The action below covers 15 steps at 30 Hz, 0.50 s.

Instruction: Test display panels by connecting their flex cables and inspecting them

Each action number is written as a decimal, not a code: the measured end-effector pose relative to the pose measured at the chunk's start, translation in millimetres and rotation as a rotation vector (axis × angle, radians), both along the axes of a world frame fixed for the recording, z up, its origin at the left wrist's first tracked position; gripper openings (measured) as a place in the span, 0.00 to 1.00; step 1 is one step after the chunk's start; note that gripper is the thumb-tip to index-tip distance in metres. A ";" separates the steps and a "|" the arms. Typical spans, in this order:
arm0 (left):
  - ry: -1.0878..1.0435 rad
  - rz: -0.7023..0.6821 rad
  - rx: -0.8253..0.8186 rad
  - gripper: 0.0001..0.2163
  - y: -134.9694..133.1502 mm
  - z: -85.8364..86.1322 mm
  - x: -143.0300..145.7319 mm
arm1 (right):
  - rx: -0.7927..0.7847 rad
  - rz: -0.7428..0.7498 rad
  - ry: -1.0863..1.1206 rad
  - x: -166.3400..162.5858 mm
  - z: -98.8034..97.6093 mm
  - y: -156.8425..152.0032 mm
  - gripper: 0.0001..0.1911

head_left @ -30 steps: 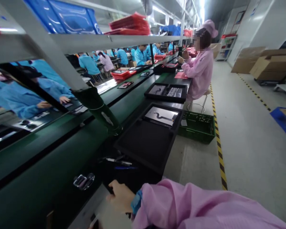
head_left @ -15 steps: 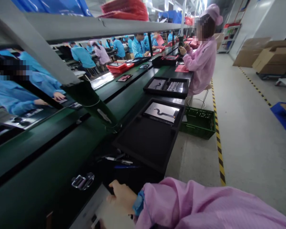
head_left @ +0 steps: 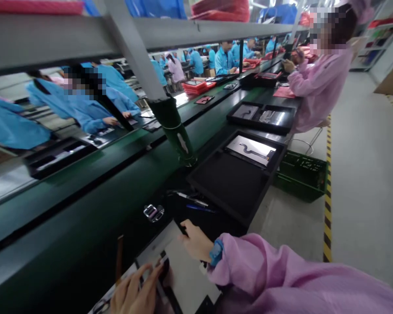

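Observation:
A flat display panel (head_left: pixel 191 272) with a pale grey back lies at a slant at the bottom centre, black strips and small dark parts along its near left side. My right hand (head_left: pixel 198 242), with a pink sleeve and blue wrist cover, grips its far right edge. From the bottom, my left hand (head_left: pixel 137 290) bends its fingers onto the panel's left side, at a dark strip. The left thumb is hidden. Just past the panel are a small clear and metal piece (head_left: pixel 153 213), a white pen (head_left: pixel 193 199) and a blue pen (head_left: pixel 200 208).
A black tray (head_left: pixel 231 183) ahead holds another panel (head_left: pixel 250 149) with a dark flex cable. Beyond stands a second black tray (head_left: pixel 262 117). A green crate (head_left: pixel 301 176) is on the floor at right. A green-wrapped post (head_left: pixel 177 131) rises from the bench. Co-workers sit along the line.
The view has swung left and down, so the bench things appear further right. My left hand has come into sight on the panel. My right hand keeps its grip on the panel.

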<state>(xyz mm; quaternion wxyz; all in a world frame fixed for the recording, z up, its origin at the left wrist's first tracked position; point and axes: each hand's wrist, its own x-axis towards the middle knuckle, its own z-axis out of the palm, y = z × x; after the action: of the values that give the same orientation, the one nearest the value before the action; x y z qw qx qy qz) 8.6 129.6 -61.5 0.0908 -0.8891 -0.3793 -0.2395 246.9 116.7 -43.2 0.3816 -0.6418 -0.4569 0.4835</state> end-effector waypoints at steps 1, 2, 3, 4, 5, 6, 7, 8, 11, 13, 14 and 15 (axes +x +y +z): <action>0.022 0.000 0.036 0.34 -0.3 0.3 1.8 | 0.008 -0.002 0.009 0.4 0.1 -0.3 0.18; 0.021 0.004 0.058 0.34 -0.8 0.8 3.6 | 0.016 -0.004 0.017 0.7 0.2 -0.4 0.17; 0.015 0.015 0.077 0.32 -1.4 1.5 5.2 | 0.023 -0.008 0.025 1.0 0.1 -0.3 0.16; 0.011 0.030 0.099 0.29 -1.9 2.4 6.6 | 0.029 -0.013 0.031 1.2 -0.1 -0.2 0.15; 0.012 0.034 0.124 0.25 -2.3 3.4 7.7 | 0.034 -0.019 0.035 1.5 -0.2 0.1 0.15; 0.024 0.029 0.152 0.21 -2.6 4.4 8.4 | 0.040 -0.024 0.039 1.8 -0.3 0.3 0.14; 0.043 0.016 0.180 0.17 -2.8 5.6 9.1 | 0.045 -0.027 0.043 2.3 -0.1 0.5 0.13; 0.065 0.002 0.200 0.15 -3.2 6.7 9.9 | 0.051 -0.029 0.046 2.9 0.2 0.4 0.13; 0.080 0.002 0.209 0.12 -6.6 10.6 15.2 | 0.069 -0.036 0.056 5.3 2.3 -0.7 0.11; 0.020 0.039 0.189 0.11 -10.6 13.0 21.5 | 0.072 -0.036 0.068 7.0 3.5 -1.5 0.11; -0.023 0.059 0.181 0.11 -12.3 13.7 24.8 | 0.070 -0.029 0.078 7.8 3.5 -1.6 0.12; -0.053 0.064 0.170 0.11 -13.7 14.2 27.7 | 0.066 -0.020 0.088 8.5 3.2 -1.4 0.12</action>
<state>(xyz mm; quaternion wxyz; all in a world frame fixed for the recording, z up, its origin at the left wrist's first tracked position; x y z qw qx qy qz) 36.3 115.9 -47.3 0.1634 -0.8590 -0.3879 -0.2914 255.4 115.3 -40.0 0.4270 -0.6117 -0.4487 0.4921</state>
